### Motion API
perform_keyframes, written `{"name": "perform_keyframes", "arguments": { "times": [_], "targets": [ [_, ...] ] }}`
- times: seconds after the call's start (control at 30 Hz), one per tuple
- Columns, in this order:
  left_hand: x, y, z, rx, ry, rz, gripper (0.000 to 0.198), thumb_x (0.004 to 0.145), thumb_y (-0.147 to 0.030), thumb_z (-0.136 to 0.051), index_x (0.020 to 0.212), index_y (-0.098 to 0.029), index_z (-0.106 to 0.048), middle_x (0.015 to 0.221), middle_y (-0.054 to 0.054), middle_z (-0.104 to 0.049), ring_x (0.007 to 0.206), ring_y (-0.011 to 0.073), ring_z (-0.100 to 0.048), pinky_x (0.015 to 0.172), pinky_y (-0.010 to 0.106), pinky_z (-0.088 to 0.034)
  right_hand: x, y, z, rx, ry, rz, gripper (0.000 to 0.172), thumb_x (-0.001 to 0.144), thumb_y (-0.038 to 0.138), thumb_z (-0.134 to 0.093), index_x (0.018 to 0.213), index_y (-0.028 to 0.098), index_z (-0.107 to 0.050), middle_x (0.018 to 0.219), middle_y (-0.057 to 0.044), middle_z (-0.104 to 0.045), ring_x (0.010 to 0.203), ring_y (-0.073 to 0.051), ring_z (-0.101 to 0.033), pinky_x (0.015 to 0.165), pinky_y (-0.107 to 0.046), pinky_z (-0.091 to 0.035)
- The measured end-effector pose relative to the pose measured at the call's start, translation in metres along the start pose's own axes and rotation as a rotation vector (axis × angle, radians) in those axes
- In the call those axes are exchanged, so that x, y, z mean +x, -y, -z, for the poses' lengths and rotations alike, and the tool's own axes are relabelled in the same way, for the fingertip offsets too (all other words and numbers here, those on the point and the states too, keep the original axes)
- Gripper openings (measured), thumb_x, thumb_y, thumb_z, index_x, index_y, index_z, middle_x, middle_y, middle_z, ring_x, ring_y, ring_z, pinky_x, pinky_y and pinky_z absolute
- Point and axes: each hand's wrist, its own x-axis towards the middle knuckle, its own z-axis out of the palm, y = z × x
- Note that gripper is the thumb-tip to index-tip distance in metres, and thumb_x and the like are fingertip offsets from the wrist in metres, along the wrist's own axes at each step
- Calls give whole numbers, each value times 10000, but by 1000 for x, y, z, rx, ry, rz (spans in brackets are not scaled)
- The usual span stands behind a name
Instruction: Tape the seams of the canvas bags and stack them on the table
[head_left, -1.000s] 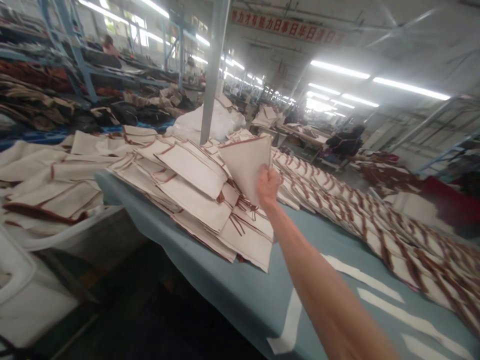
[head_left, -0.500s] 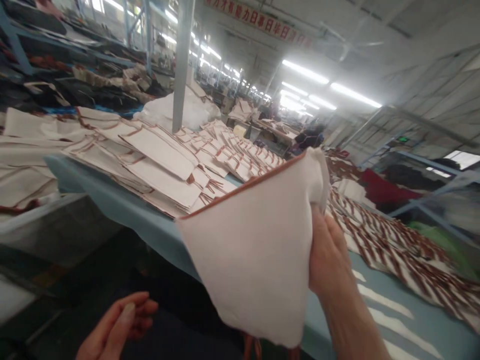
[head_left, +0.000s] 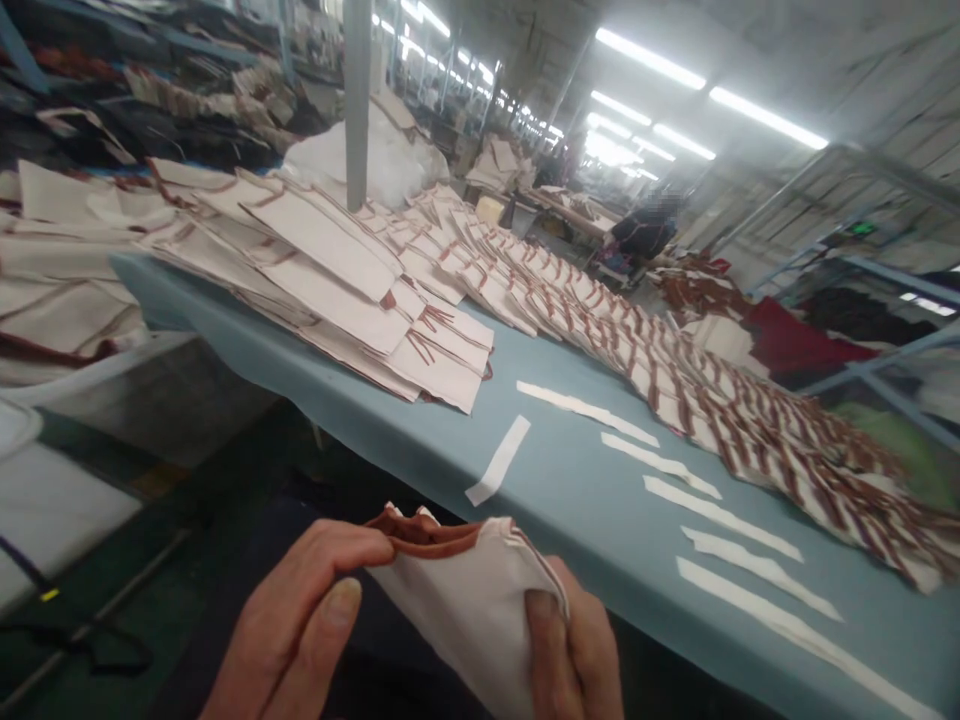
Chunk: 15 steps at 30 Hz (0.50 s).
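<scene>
A cream cloth piece with brown edge binding point(head_left: 465, 590) hangs between my two hands in front of the table, its bound edge upward and bowed. My right hand point(head_left: 574, 640) is closed around its right side, thumb on the near face. My left hand point(head_left: 300, 610) has its fingers curled over the left end of the brown edge, the thumb tip just below them. The lower part of the cloth runs out of view.
The blue-covered table point(head_left: 570, 500) carries stacked cream panels point(head_left: 337, 290), a long overlapping row of brown-bound pieces point(head_left: 675, 390) and several white strips point(head_left: 742, 515). A grey post point(head_left: 356, 110) rises behind. Left stands a white bin point(head_left: 187, 400). A person point(head_left: 645, 225) is farther back.
My right hand has brought the cloth down and left, turning its bound edge up. My left hand has risen to meet that edge. The view has tilted, showing more of the table.
</scene>
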Motion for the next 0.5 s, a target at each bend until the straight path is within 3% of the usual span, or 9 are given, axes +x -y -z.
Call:
{"name": "perform_keyframes", "arguments": {
  "times": [0.07, 0.17, 0.33, 0.5],
  "targets": [
    [7, 0, -4, 27, 56, -77, 239, 1162, -376, -597, 1313, -329, -777, 1249, 26, -856, 1095, 242, -837, 1013, 292, -678, 4, -3, -4, 17, 24, 30, 272, 1249, 321, -560, 1288, 281, -826, 1000, -51, -864, 864, -225, -835, 780, -262, -645],
    [11, 5, -10, 25, 37, -53, 191, 1116, -411, -691, 1268, -324, -766, 1205, 17, -830, 1066, 236, -809, 1034, 297, -654, 11, -5, -8, 73, 45, 84, 351, 1277, 362, -471, 1130, 270, -777, 947, -37, -845, 791, -198, -810, 731, -257, -613],
    [11, -4, -18, -97, 97, 159, 126, 1025, -401, -772, 1111, -315, -801, 1018, -28, -822, 897, 201, -764, 889, 248, -619, 25, -6, -15, 172, 137, 130, 424, 1302, 389, -375, 1060, 258, -697, 820, 7, -771, 653, -161, -740, 643, -273, -530],
    [18, -19, -9, -121, 166, 408, 245, 1019, -505, -741, 979, -275, -816, 928, -10, -833, 898, 231, -782, 858, 268, -600, 31, -5, -27, 109, 195, 197, 513, 1313, 406, -329, 990, 224, -683, 740, 17, -708, 588, -147, -678, 590, -299, -451]
  ]
}}
